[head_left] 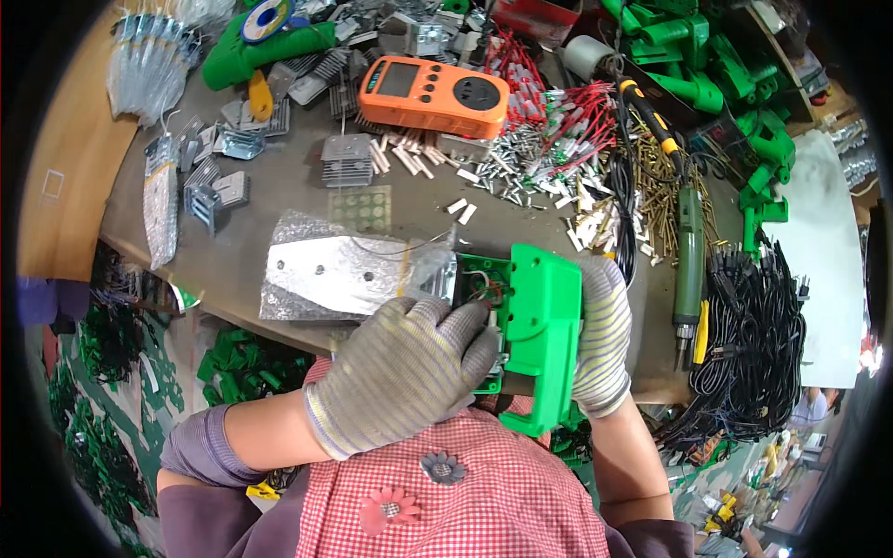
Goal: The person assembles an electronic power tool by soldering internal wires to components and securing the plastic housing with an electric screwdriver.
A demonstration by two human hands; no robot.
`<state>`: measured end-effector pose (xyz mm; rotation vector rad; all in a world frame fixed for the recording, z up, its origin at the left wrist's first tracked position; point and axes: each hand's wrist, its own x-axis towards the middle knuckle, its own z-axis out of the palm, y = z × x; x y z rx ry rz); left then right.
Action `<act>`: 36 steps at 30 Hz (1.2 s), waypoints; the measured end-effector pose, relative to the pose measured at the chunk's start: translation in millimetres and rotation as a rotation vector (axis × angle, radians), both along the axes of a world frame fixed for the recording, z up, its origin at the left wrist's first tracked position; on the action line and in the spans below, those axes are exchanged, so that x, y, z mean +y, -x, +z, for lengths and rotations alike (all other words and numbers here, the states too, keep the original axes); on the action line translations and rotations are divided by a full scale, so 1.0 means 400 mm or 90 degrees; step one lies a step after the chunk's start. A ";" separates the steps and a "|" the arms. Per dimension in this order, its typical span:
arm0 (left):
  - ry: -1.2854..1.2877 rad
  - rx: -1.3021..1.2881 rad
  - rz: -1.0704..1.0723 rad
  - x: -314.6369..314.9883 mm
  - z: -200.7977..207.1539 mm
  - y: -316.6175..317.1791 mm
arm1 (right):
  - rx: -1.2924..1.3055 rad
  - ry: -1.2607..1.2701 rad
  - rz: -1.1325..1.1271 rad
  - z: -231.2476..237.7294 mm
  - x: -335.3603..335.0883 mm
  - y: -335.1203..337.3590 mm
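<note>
Both of my hands wear striped knit gloves. My left hand [400,372] is closed, its fingertips pressed into an open green plastic housing [490,379] among thin wires; what they pinch is hidden. Standing beside the opening, a green housing cover [544,321] is held along its right edge by my right hand [605,339], whose fingers pass partly out of sight behind it. At the housing's left, a flat white-and-silver part wrapped in bubble wrap [335,274] extends over the table edge side of the bench.
Behind the work lie an orange meter [433,97], metal heat sinks [347,160], screws [521,158] and red wires [595,121]. To the right are a green electric screwdriver [687,260], black cables [753,325] and green housings [688,56]. Another bubble-wrapped piece [160,200] sits left.
</note>
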<state>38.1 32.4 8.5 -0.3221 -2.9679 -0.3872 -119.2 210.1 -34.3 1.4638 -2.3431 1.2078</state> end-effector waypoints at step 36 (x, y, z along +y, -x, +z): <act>-0.192 0.030 -0.019 -0.137 -0.053 0.021 | -0.027 -0.202 0.013 0.121 -0.067 -0.026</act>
